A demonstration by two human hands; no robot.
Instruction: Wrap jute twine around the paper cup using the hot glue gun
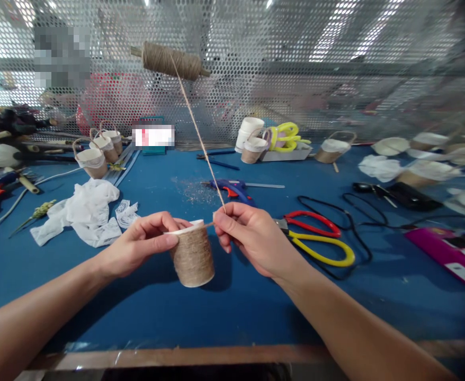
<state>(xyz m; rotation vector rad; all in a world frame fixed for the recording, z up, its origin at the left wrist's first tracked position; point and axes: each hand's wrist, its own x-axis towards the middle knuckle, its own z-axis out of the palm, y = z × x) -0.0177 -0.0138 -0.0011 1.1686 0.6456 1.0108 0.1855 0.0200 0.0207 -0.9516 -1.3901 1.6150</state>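
Note:
My left hand [149,239] grips a paper cup [195,256] by its white rim, fingers inside and thumb outside. Brown twine covers the cup's side, and the cup is tilted a little. Just right of the rim, my right hand [242,230] pinches the twine [200,140] between thumb and fingers. A short stretch runs from the pinch to the cup's top edge. From there the strand rises to a twine spool [171,60] on a rod at the perforated screen. Behind my right hand lies a blue glue gun [232,189].
Red-and-yellow-handled scissors [320,238] and a black cable lie right of my right hand, near a purple power strip [447,256]. White lace [91,211] is heaped at left. Small handled buckets [93,161] stand behind it. A perforated metal screen [280,69] borders the table's back.

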